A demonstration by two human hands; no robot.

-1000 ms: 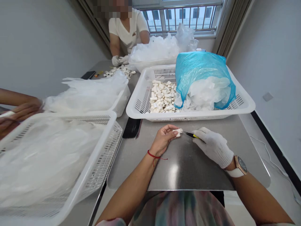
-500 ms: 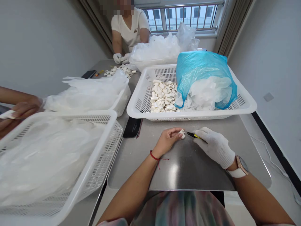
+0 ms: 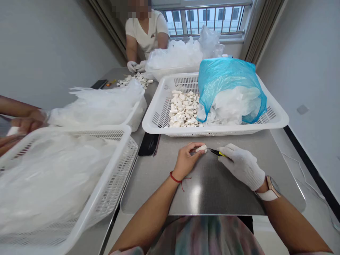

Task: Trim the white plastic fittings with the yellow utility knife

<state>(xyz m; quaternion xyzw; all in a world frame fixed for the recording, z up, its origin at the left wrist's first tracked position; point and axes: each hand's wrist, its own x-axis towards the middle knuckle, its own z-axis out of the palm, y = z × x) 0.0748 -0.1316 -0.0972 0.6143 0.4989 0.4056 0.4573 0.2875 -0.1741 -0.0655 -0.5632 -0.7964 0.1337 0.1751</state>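
Note:
My bare left hand (image 3: 186,160), a red string at its wrist, pinches a short white plastic pipe fitting (image 3: 202,148) above the metal table. In a white knit glove, my right hand (image 3: 239,163) is closed round a slim knife (image 3: 219,153) with a black and yellow handle. Its thin metal tip points left, at the near end of the fitting; whether it touches the inside or the rim is too small to tell. Many similar white fittings (image 3: 184,109) lie heaped in the white basket (image 3: 170,131) just beyond my hands.
A blue plastic bag (image 3: 225,71) with white film fills the basket's right side. A black phone (image 3: 148,144) lies left of my hands. Baskets of clear bags (image 3: 53,177) stand at the left. One co-worker's hands (image 3: 25,125) are at far left; another's gloved hands (image 3: 136,66) are at the back.
The fitting has turned in my left fingers, from angled with two open ends showing to lying more lengthwise toward the knife. The knife tip has shifted slightly left.

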